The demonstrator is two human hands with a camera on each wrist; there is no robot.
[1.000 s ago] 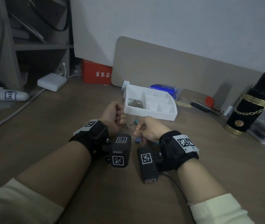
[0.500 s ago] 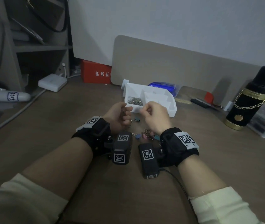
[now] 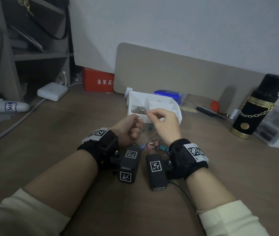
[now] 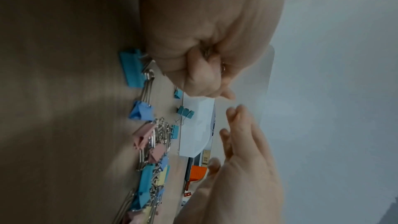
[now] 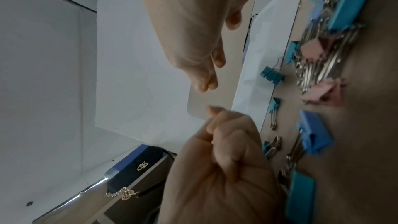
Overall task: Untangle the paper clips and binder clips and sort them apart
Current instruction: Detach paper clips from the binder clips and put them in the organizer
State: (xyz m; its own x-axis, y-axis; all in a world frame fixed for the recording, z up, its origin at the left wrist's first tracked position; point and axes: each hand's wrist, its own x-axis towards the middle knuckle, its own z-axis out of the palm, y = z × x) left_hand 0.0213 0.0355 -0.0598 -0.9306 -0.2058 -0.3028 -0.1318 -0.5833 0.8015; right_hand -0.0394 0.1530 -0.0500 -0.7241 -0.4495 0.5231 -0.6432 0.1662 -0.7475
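My right hand (image 3: 165,124) has lifted off the pile (image 3: 155,144) and now reaches the tray (image 3: 177,110), so this looks like a drop-off. Its fingertips (image 3: 149,113) are pinched just over the paper clips (image 3: 138,109) there; whether a clip sits between them, I can't tell. My left hand (image 3: 128,129), beside it, is fisted, with metal glinting inside. The pile lies below both wrists.
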